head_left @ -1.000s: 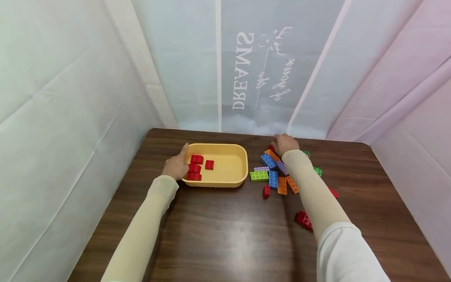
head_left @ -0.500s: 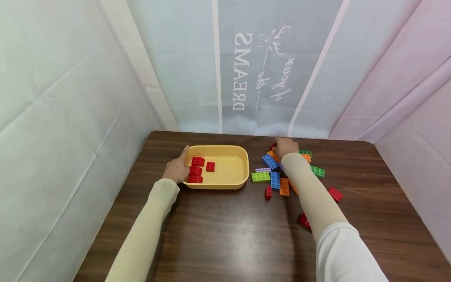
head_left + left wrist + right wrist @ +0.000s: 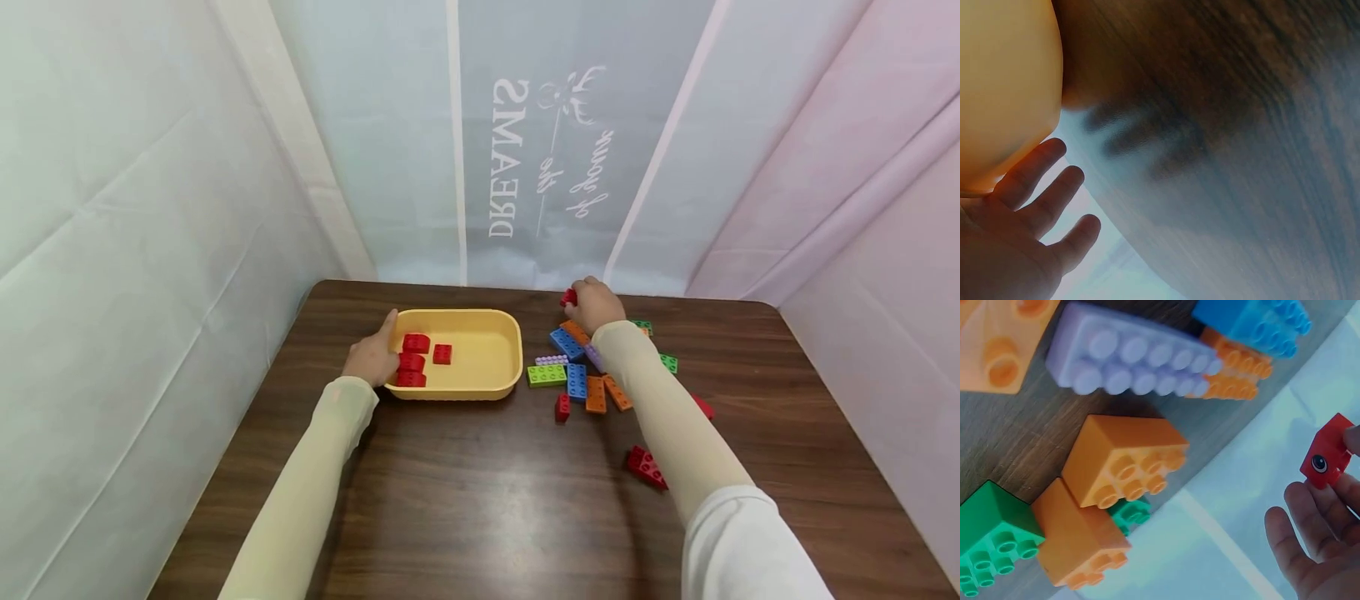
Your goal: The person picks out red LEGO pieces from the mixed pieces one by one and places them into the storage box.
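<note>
In the head view, my left hand [image 3: 371,358] holds the left rim of a shallow yellow tray [image 3: 487,390]. From the left wrist, several fingers of this hand spread loosely outside the tray wall [image 3: 1010,75], and the thumb is hidden. Several red toy bricks [image 3: 412,362] lie along the tray's left side, with one square red brick [image 3: 442,354] near its middle. At the far edge of the table, my right hand [image 3: 597,305] pinches a small red brick with a printed eye [image 3: 1329,453], held beyond the other bricks.
Blue [image 3: 577,382], lime [image 3: 547,375], orange [image 3: 596,394], purple and green bricks lie loose right of the tray. A small red brick [image 3: 562,407] stands nearer, with a larger red one [image 3: 647,467] beside the right forearm. Cloth hangs behind the table [image 3: 465,500].
My right hand has drawn the red brick out from the pile toward the far edge, where more of it shows. My left hand keeps its place on the tray.
</note>
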Available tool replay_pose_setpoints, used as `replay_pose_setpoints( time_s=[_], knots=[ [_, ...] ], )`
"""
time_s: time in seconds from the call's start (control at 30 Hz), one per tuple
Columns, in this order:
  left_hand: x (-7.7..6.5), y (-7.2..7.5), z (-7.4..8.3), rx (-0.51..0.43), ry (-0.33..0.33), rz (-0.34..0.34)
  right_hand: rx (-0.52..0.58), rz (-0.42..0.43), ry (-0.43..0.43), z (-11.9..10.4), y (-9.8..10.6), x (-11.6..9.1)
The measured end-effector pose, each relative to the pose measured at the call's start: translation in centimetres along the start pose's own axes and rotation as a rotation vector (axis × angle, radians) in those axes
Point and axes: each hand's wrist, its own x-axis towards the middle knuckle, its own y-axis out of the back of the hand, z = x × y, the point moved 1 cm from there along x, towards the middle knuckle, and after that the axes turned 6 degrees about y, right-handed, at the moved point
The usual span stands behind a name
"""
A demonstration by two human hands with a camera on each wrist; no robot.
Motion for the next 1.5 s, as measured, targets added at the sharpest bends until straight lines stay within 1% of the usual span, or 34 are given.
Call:
replay_pose_setpoints(
  time_s=[0.2,0.3,0.47,0.6,0.7,0.8,1.03,1.1,1.3,1.43,1.5],
  knots=[
    [0.0,-0.2,-0.4,0.006,0.006,-0.010,0.018,-0.049,0.020,-1.8,-0.5,-0.2],
    [-0.1,-0.2,-0.6,0.009,0.006,-0.012,0.025,-0.060,0.034,-2.9,-0.7,-0.3],
    [-0.2,-0.2,-0.7,0.018,0.013,-0.009,0.036,-0.081,0.102,-4.8,-0.9,-0.3],
    [0.0,-0.2,-0.7,0.080,-0.014,-0.007,0.035,-0.088,0.155,-6.3,-1.2,-0.4],
    [0.3,-0.3,-0.5,0.147,-0.053,0.000,0.017,-0.079,0.188,-7.3,-1.3,-0.3],
    [0.4,-0.2,-0.4,0.194,-0.077,0.007,0.004,-0.067,0.212,-8.3,-1.2,-0.2],
    [0.0,0.2,0.0,0.298,-0.119,0.026,-0.007,-0.073,0.305,-10.7,-1.6,-0.1],
    [-0.1,0.3,0.3,0.313,-0.126,0.036,-0.028,-0.075,0.322,-11.1,-2.0,-0.1],
    [-0.6,0.1,1.1,0.347,-0.113,0.073,-0.060,-0.099,0.339,-12.3,-3.0,-0.6],
    [-0.8,0.1,1.4,0.360,-0.113,0.101,-0.061,-0.101,0.351,-13.5,-3.2,-0.8],
    [-0.9,0.0,1.4,0.358,-0.115,0.106,-0.065,-0.116,0.359,-14.3,-3.3,-0.9]
  ],
)
